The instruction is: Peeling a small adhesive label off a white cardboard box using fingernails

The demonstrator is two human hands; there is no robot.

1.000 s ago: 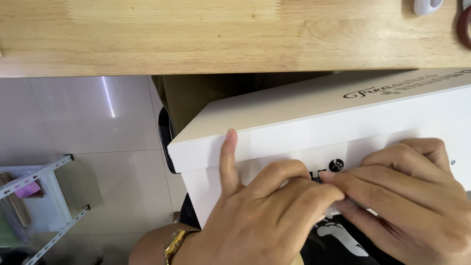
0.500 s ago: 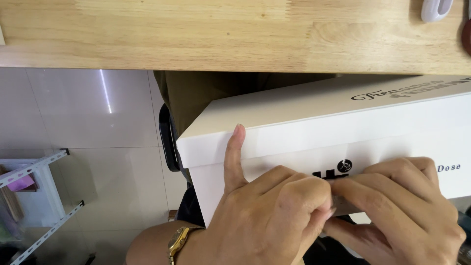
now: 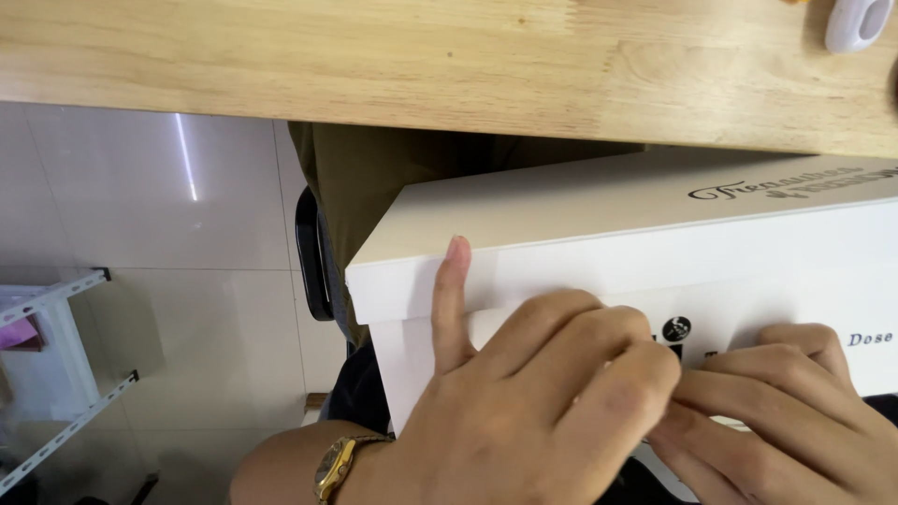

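A: Presently, where does the white box [image 3: 655, 252] sit?

B: Below the edge of the wooden counter [image 3: 421, 65], on the person's lap as far as I can tell, tilted slightly, lid on. Its near long side faces the camera; dark printed lettering runs along the lid top and side.

A: Left hand [image 3: 524, 411]?

B: Pressed against the near side wall. Index finger extended straight up, tip touching the lower edge of the lid. Other fingers curled, knuckles forward, bearing on the wall near a small round black mark. Gold wristwatch [image 3: 334, 468] on that wrist.

A: Right hand [image 3: 795, 411]?

B: Also on the side wall, fingers bent and meeting the left hand's. They appear to pinch or pick at something small on the surface; what it is cannot be told, hidden under the fingers. Neither hand is closed around the box itself.

A: Handling judgement?

B: Rigid card, smooth finish, likely light for its bulk. Walls should flex if squeezed mid-span; corners are stiffer. Slippery enough that flat palms on opposite ends, or fingers under the lid rim, would hold better than a pinch. Lid probably lifts free, so carry by the base.

A: Surroundings?

B: White object [image 3: 859, 21] on the counter at far right; pale tiled floor [image 3: 187, 281]; white rack [image 3: 56, 374] at left.
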